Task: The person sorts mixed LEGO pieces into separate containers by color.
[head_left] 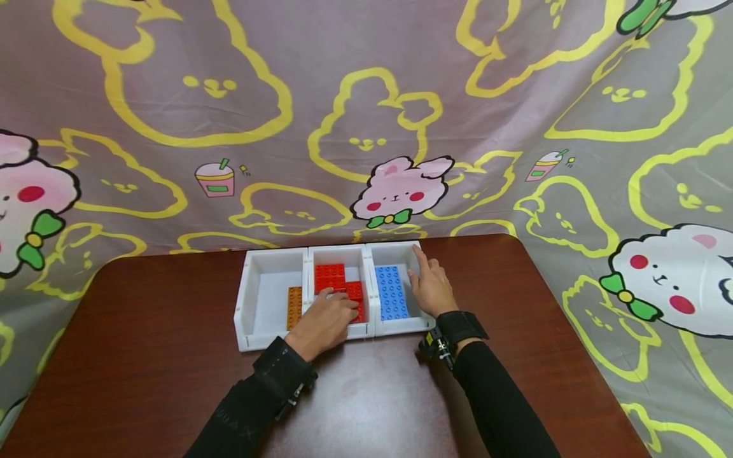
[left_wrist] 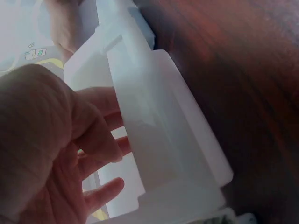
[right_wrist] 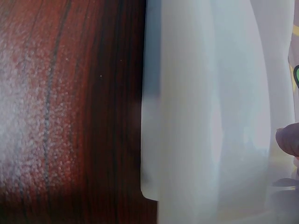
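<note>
Three white bins (head_left: 246, 305) stand side by side on a dark wooden table (head_left: 149, 356). The left bin holds an orange brick (head_left: 294, 306), the middle one red bricks (head_left: 329, 277), the right one a blue studded plate (head_left: 391, 291). My left hand (head_left: 335, 312) reaches over the middle bin's front wall, its fingers lying on a red brick. The left wrist view shows that left hand (left_wrist: 56, 154) with loose, spread fingers beside a white bin wall (left_wrist: 159, 140). My right hand (head_left: 426, 283) rests with straight fingers along the right bin's outer wall. The right wrist view shows only a fingertip (right_wrist: 288, 140).
A cartoon-rabbit cloth (head_left: 366, 127) hangs behind and round the table. The table's rounded edge (head_left: 515, 245) lies just right of the bins. Bare wood table (right_wrist: 70, 102) runs in front of the bin wall (right_wrist: 205, 116).
</note>
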Available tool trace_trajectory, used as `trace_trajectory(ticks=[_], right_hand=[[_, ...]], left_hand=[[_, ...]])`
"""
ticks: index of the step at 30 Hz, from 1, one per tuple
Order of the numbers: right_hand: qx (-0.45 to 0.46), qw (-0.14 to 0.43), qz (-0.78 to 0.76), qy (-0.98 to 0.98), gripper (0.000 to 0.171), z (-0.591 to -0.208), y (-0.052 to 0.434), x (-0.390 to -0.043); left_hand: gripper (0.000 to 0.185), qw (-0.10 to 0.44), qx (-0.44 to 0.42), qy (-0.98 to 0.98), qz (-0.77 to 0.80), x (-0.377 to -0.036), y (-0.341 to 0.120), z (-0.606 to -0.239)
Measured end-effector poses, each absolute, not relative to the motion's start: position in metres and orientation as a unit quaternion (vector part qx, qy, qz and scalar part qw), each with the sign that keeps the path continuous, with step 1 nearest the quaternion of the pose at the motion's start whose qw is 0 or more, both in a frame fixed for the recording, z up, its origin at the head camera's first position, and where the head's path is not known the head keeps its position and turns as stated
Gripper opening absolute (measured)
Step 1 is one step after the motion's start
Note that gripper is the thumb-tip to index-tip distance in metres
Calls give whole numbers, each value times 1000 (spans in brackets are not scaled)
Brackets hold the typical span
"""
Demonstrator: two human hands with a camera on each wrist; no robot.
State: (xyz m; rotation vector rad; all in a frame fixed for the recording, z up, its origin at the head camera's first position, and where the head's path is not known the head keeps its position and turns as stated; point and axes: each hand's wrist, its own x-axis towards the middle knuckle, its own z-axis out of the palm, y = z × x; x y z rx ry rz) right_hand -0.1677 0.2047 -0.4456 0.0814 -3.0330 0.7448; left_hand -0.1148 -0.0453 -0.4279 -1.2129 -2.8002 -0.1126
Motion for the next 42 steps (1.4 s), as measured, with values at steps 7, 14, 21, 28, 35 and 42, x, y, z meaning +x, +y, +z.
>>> trace_trajectory(ticks=[7, 14, 21, 28, 35, 42], right_hand=[[24, 10, 239, -971, 59, -445, 204, -168], [24, 12, 238, -971, 59, -447, 204, -168], [29, 22, 236, -971, 58, -449, 204, -168], [34, 23, 239, -970, 58, -449, 205, -169], [30, 20, 238, -971, 58, -448, 206, -168], [23, 13, 239, -971, 59, -445, 203, -167]], left_hand=[[22, 55, -361, -931, -17, -122, -42, -431], [20, 84, -348, -934, -11, -124, -39, -433], [20, 81, -342, -936, -26, -120, -37, -437], [24, 28, -324, -945, -27, -126, -38, -430], [25, -45, -288, -944, -156, -140, -37, -422], [28, -63, -298, -939, -161, -145, -39, -420]])
